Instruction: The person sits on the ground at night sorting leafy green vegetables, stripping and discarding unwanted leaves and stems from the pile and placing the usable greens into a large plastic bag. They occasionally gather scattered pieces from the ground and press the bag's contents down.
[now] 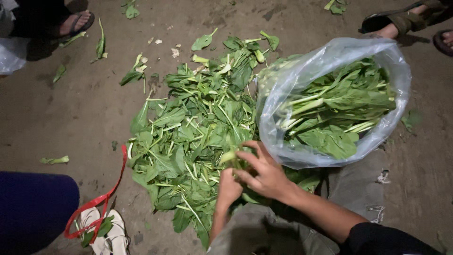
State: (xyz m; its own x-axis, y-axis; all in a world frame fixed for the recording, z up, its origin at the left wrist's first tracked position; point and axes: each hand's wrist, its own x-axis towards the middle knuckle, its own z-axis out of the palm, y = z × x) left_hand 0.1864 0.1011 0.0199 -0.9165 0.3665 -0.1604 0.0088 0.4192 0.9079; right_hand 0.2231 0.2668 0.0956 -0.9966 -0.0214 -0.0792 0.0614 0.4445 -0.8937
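Both hands meet at lower centre of the frame. Right hand (265,174) curls its fingers round a small bunch of leafy green stems (232,156); left hand (228,188), just beside and below, is clenched on the base of the same bunch. Directly above lies a loose heap of greens (188,137) on the bare floor (71,118). Upper right, touching the heap, stands an open clear plastic bag (283,85) filled with greens. A red strap (101,198) lies lower left.

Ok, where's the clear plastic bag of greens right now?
In the head view, the plastic bag lies open at right on the ground, beside the loose pile of greens, just beyond the right hand.
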